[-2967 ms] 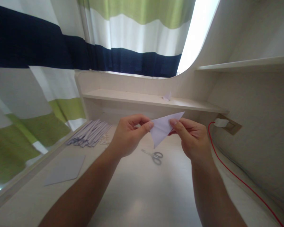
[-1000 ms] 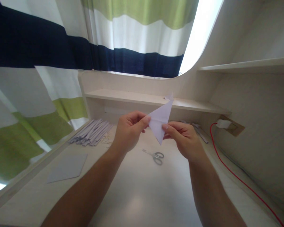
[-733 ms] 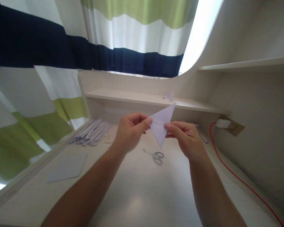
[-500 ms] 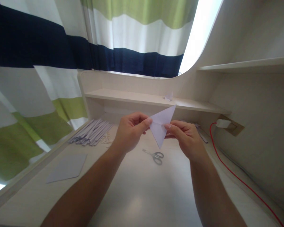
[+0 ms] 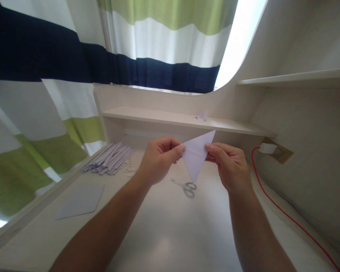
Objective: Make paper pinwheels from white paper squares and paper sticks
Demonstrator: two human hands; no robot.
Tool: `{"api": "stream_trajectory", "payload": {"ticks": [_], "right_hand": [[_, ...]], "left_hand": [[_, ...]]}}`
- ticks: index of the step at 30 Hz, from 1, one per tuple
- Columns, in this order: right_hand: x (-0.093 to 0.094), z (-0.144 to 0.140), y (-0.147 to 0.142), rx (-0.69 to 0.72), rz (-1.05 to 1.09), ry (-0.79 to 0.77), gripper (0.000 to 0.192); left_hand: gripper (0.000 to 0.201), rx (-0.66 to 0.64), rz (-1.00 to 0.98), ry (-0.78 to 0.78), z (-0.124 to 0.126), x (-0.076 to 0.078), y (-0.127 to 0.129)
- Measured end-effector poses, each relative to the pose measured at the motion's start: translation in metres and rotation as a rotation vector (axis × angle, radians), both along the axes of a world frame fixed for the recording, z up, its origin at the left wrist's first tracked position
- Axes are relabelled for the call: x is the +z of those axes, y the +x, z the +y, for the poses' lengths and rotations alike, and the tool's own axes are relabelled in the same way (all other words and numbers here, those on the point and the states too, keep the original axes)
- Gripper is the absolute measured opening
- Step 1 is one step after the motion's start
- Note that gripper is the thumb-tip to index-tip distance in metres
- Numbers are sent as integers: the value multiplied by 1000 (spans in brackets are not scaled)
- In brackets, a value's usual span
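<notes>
A folded piece of white paper [image 5: 196, 155], shaped like a triangle with one point down, is held up above the desk. My left hand [image 5: 161, 156] pinches its left corner between thumb and fingers. On the opposite edge, the thumb and fingers of my right hand [image 5: 229, 160] grip the paper, and its upper right corner sticks up past them. A faint crease crosses the middle of the paper. Below its lower tip lies a pair of scissors [image 5: 187, 187] with grey handles, flat on the desk.
Several folded paper strips [image 5: 110, 158] are piled at the back left beside small pale bits [image 5: 128, 167]. A white sheet [image 5: 81, 201] lies at the left. On the shelf [image 5: 158, 116] stands a small folded paper [image 5: 202, 116]. A red cable [image 5: 268, 200] runs from a plug [image 5: 268, 148] at the right.
Both hands have shifted slightly right and down with the folded paper. My right thumb has moved from the paper's middle out toward its right edge, and more of its face shows.
</notes>
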State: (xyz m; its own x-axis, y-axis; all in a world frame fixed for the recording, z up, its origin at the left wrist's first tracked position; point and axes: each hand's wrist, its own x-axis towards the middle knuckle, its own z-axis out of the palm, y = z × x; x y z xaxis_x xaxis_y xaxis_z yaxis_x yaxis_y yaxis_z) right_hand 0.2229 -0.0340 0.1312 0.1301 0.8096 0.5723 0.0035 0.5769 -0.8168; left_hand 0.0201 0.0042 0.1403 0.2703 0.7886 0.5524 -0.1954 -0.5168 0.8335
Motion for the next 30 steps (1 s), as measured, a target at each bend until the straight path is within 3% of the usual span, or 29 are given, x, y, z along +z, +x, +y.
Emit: {"api": "stream_trajectory", "payload": {"ticks": [2, 6, 12, 22, 25, 30], "right_hand": [[0, 0, -1, -12, 37, 9, 17], [1, 2, -2, -166, 84, 118, 15], [2, 0, -5, -147, 129, 43, 20], [4, 0, -7, -261, 195, 116, 9], [6, -1, -4, -194, 217, 98, 10], [7, -3, -4, 29, -25, -104, 19]], "left_hand": [[21, -9, 7, 2, 0, 0, -1], [22, -35, 33, 3, 0, -1, 0], [23, -56, 25, 13, -1, -2, 0], [21, -73, 92, 15, -1, 0, -3], [21, -81, 94, 15, -2, 1, -3], [21, -30, -23, 1, -1, 3, -2]]}}
